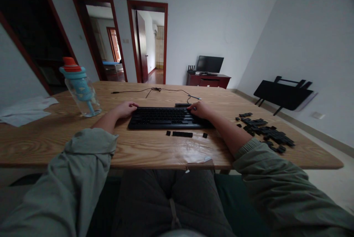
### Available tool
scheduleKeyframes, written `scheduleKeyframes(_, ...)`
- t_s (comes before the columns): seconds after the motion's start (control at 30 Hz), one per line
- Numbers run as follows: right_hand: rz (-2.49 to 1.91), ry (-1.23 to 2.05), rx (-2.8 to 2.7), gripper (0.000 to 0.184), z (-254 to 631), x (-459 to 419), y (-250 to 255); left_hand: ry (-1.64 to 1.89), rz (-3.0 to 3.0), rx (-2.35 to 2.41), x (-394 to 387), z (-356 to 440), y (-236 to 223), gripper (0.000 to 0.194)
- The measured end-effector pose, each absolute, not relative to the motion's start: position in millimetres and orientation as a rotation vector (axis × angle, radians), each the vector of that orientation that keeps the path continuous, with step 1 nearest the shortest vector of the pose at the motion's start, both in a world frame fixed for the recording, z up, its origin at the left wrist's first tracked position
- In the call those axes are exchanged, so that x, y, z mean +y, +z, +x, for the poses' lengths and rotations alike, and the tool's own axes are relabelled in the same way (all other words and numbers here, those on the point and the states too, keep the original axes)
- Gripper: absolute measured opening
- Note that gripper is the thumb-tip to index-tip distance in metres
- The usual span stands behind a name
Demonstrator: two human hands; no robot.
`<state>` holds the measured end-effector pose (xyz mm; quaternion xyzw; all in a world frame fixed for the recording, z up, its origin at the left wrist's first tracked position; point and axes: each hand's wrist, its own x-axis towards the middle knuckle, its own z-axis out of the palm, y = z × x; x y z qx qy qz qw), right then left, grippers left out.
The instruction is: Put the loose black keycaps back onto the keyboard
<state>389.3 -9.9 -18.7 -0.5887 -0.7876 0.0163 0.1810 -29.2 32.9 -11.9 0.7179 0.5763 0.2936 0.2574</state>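
Observation:
A black keyboard [165, 117] lies on the wooden table [155, 148] in front of me. My left hand [125, 109] rests on the keyboard's far left corner, fingers curled over its edge. My right hand [199, 109] grips the far right corner, fingers closed round the edge near a small black piece [182, 105]. Loose black keycaps [182, 134], one long and two small, lie just in front of the keyboard. A pile of several more black keycaps [265, 131] sits to the right.
A clear water bottle with blue and orange lid [80, 87] stands at the left, beside white paper [24, 110]. A black cable [157, 90] runs across the far table. A folded black table [283, 95] leans on the right wall.

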Motion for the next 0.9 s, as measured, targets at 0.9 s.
scheduleKeyframes(0.9, -1.672, 0.036, -2.219, 0.032, 389, -10, -21, 0.725, 1.960, 1.639, 23, -25, -6, 0.032)
